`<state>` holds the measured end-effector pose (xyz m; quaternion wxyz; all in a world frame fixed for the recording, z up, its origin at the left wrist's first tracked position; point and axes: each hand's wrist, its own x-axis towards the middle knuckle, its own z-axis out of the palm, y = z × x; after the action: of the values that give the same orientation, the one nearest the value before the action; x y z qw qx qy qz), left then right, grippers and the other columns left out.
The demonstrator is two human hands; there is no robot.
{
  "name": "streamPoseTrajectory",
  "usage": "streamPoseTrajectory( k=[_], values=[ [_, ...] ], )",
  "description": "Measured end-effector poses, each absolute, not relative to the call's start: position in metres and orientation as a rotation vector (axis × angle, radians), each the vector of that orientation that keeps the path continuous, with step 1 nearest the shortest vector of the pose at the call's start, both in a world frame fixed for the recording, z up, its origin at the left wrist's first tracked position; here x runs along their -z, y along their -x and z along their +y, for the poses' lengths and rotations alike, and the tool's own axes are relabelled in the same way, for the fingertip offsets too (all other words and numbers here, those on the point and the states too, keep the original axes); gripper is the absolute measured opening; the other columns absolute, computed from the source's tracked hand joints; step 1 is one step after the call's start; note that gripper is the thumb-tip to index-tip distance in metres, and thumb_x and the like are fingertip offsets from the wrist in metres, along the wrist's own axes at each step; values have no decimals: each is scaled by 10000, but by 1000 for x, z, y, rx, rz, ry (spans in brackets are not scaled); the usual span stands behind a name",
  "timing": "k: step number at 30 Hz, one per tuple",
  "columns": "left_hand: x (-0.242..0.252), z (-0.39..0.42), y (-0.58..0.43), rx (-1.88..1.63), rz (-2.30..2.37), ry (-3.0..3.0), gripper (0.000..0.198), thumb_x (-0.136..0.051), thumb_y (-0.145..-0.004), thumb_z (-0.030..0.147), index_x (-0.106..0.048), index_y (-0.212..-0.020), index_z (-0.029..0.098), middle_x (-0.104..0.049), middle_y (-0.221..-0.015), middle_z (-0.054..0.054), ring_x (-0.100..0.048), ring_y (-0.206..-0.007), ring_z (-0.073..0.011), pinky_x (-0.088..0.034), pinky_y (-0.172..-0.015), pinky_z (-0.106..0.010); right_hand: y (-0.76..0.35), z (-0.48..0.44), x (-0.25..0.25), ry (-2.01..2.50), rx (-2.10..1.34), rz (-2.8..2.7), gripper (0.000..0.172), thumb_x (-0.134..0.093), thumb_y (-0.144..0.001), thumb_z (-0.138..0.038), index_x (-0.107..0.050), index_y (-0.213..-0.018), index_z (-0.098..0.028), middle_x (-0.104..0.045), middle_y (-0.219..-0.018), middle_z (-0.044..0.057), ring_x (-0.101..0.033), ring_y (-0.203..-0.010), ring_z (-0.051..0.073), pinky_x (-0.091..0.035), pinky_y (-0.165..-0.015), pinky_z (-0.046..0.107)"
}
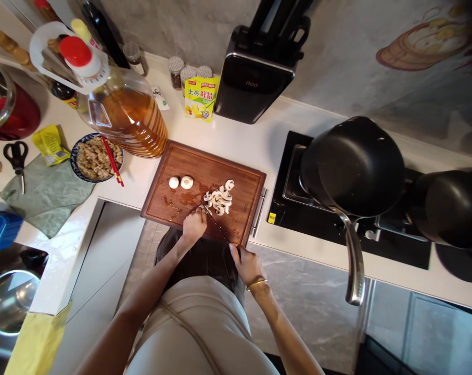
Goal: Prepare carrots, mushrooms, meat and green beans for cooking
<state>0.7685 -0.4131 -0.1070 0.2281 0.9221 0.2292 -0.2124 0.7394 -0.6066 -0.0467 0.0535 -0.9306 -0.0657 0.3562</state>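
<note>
1. The right hand [250, 264], lower centre of the frame, has its fingers wrapped round the handle of the knife [219, 227]; the blade slants up and leftward.
2. The left hand [195, 225], near the centre, curls its fingers in close by the blade's far end; whether they pinch a piece or steady the blade, I cannot tell.
3. Mushroom slices [221, 200] lie piled just beyond the blade, on the cutting board [204, 156]; that much is cut.
4. Two whole mushrooms [187, 182] sit left of the pile, uncut; slicing looks partly done.
5. A bowl [76, 169] stands upper left; a pan [353, 166], right.
</note>
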Motion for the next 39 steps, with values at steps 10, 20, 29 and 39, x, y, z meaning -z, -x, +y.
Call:
streamPoseTrajectory(
  k=[10, 20, 29, 39],
  values=[
    [108, -412, -771, 594, 624, -2527, 359, -306, -952, 303, -616, -1043, 147, -704, -958, -120, -675, -887, -216, -484, -771, -283, -754, -600, 84, 2804, -1039, -185, 516, -260, -952, -530, -653, -977, -196, -716, -877, 111, -680, -776, 230, -381, -613, 273],
    [105, -408, -771, 618, 635, -2486, 339, -314, -951, 267, -610, -1071, 152, -697, -992, -113, -664, -930, -197, -474, -793, -260, -755, -604, 52, 2789, -1029, -212, 455, -322, -959, -479, -659, -857, -190, -703, -726, 79, -659, -664, 190, -326, -550, 251],
    [106, -410, -772, 612, 635, -2526, 346, -323, -948, 285, -610, -1078, 142, -697, -982, -122, -665, -931, -214, -481, -809, -280, -752, -604, 77, 2841, -1118, -165, 532, -277, -938, -559, -656, -923, -186, -705, -802, 119, -668, -716, 226, -379, -601, 273],
    [109, -410, -766, 541, 622, -2516, 356, -310, -953, 281, -609, -1090, 143, -691, -1037, -119, -665, -940, -208, -486, -799, -276, -751, -601, 76, 2731, -989, -155, 419, -318, -965, -423, -657, -1002, -181, -715, -882, 92, -674, -784, 215, -422, -647, 264]
  ],
)
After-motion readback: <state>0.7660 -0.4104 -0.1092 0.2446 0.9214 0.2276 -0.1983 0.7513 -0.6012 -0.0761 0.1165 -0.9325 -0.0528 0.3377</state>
